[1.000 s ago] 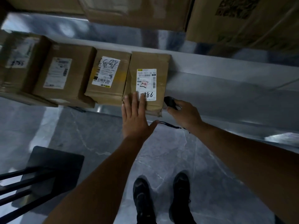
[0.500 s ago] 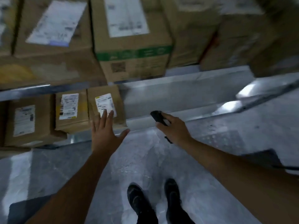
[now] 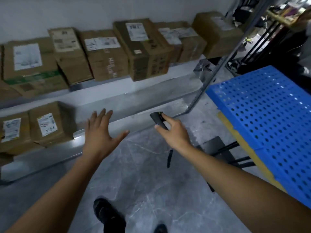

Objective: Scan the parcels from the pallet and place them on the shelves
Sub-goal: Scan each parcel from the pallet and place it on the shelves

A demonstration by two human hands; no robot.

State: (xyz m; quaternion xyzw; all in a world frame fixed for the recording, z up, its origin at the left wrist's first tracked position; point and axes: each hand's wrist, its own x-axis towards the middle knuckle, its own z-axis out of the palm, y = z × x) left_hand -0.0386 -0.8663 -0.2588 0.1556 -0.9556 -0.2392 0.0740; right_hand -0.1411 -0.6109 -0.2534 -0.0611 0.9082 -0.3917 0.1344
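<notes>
Two bare hands reach out over a grey marbled floor [image 3: 143, 182] towards two grey metal shelves. The left hand [image 3: 101, 133], at nine o'clock from the middle of the view, is wide open with its four fingers and thumb spread, and it holds nothing. The right hand [image 3: 175, 132], at about five o'clock from the middle, grips one small black handheld scanner [image 3: 159, 120]. The forefinger lies along the top, the thumb presses the near side, and the other fingers are curled under it. One black wrist strap [image 3: 169, 158] hangs below that wrist.

The lower shelf [image 3: 134, 106] carries two brown cardboard parcels at nine o'clock, side by side, each with one white label. The right-hand one, the parcel hand-marked 7786 [image 3: 50, 123], stands just to the left of the open hand and apart from it. The second parcel [image 3: 13, 132] stands on its left at the frame edge.

The upper shelf [image 3: 183, 65] runs from ten to one o'clock and bears a row of about seven brown cardboard boxes [image 3: 141, 47], most with white labels. Blur hides the exact count.

At three o'clock lies one blue perforated plastic pallet [image 3: 269, 123], with a yellowish layer [image 3: 244, 148] showing beneath its near edge. One slanted grey metal upright [image 3: 210, 78] rises between shelf and pallet. Two black shoes [image 3: 109, 214] show at six o'clock.
</notes>
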